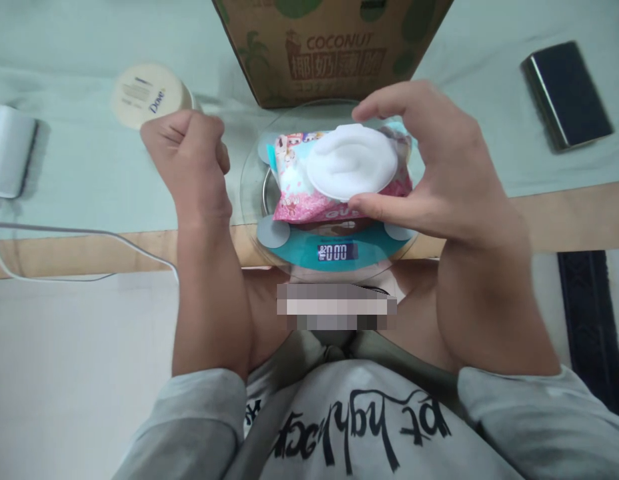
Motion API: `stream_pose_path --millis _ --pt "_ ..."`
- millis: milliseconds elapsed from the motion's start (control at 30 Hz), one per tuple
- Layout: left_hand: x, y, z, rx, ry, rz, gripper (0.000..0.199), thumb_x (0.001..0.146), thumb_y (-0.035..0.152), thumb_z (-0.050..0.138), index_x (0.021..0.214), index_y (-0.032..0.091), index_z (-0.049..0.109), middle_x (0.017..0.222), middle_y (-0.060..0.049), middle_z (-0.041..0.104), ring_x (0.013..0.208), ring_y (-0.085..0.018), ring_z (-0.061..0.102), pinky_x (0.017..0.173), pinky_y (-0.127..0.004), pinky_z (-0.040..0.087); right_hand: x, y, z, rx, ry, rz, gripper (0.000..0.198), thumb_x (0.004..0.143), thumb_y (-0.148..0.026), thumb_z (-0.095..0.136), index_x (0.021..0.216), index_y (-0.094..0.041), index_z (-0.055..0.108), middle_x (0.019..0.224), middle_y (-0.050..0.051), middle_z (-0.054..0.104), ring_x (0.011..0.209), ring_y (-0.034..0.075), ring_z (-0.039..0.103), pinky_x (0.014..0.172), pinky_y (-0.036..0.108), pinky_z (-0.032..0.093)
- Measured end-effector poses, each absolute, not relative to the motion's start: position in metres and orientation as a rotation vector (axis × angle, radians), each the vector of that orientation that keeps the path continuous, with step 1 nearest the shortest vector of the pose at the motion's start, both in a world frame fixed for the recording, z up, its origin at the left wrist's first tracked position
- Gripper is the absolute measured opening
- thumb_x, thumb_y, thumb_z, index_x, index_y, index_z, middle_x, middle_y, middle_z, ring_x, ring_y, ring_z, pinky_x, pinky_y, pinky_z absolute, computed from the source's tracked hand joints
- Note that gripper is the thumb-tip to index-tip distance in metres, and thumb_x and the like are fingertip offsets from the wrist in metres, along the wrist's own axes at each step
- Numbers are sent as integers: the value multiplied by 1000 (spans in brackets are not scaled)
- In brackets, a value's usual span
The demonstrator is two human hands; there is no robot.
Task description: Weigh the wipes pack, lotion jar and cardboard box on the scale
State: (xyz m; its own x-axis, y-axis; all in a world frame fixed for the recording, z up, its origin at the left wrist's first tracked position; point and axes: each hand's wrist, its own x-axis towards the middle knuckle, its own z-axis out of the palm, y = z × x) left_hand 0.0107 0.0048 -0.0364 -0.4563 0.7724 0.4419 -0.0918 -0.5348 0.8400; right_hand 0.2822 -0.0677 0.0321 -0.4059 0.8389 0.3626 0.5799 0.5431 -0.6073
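Observation:
My left hand (189, 150) is closed in a fist, raised near a round cream Dove tub (149, 97), with nothing showing in it. A pink and light-blue pack of wet wipes (299, 180) with a white oval lid (352, 163) is over a round glass scale (252, 193). My right hand (439, 160) curves around the right side of the pack, thumb at the lid's near edge and index finger near its far edge. The remaining fingers are mostly hidden. Zeros show on the scale's display (338, 252).
Behind the scale stands a cardboard box (334, 60) marked COCONUT. A dark rectangular object (569, 97) lies at the right on the green tablecloth (479, 40). A white device (9, 153) is at the far left, and a white cable (89, 232) crosses the table edge.

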Motion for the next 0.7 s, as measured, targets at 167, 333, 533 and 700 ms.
stream_pose_path --millis 167,333,533,700 --pt "7 6 -46 1195 1057 2107 41 78 4 47 70 22 12 73 3 4 58 1 5 63 -17 6 291 -70 13 -1141 -2164 541 82 80 -56 92 156 -36 69 163 4 69 153 31 67 135 51 60" --pt "8 5 -42 1152 1071 2112 42 85 6 45 76 23 8 78 1 3 59 2 6 65 -17 2 282 -74 13 -1205 -2191 442 88 84 -49 87 169 -40 65 170 2 66 159 32 65 136 53 59" --pt "8 0 -29 1219 1048 2047 39 82 4 40 64 24 12 65 4 4 54 1 4 61 -20 -4 270 -74 16 -1239 -2157 421 80 83 -33 76 163 -42 69 165 -1 70 153 28 70 132 51 59" --pt "-3 -6 -19 1273 1267 2097 42 97 16 46 70 23 15 73 2 6 65 -3 10 73 -25 12 294 -74 18 -984 -1761 472 59 84 -29 84 142 -25 74 146 0 76 119 16 77 101 30 59"
